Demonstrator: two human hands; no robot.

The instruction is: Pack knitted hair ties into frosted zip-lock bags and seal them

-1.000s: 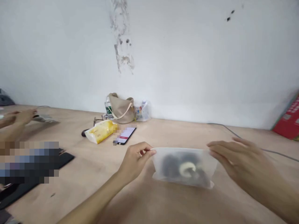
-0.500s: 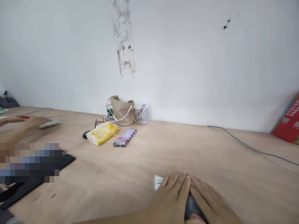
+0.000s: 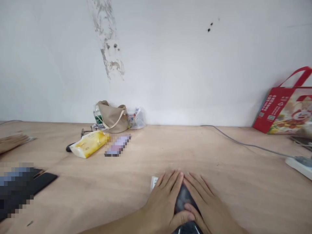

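Observation:
A dark, shiny package [image 3: 183,197], perhaps plastic-wrapped, lies on the wooden table in front of me. My left hand [image 3: 165,198] rests flat over its left side with the fingers stretched forward. Over the right side lies my right hand [image 3: 204,201], also flat with straight fingers. The fingertips of both come together at the far end, and my thumbs meet across the middle. A white label [image 3: 154,182] sticks out beyond the left fingers. Most of the package is hidden under my hands, so its exact kind cannot be told.
Ahead on the left are a yellow tissue pack [image 3: 90,144], a phone [image 3: 118,146], a beige handbag [image 3: 113,118] and a clear plastic bag [image 3: 137,119]. A red carrier bag [image 3: 265,113], grey cable [image 3: 241,143] and white power strip [image 3: 298,167] stand right. Another person's hand [image 3: 14,142] shows far left.
The view has swung right, bringing more of the red carrier bag and the power strip into sight. My hands stay flat on the package, and my thumbs now show across it.

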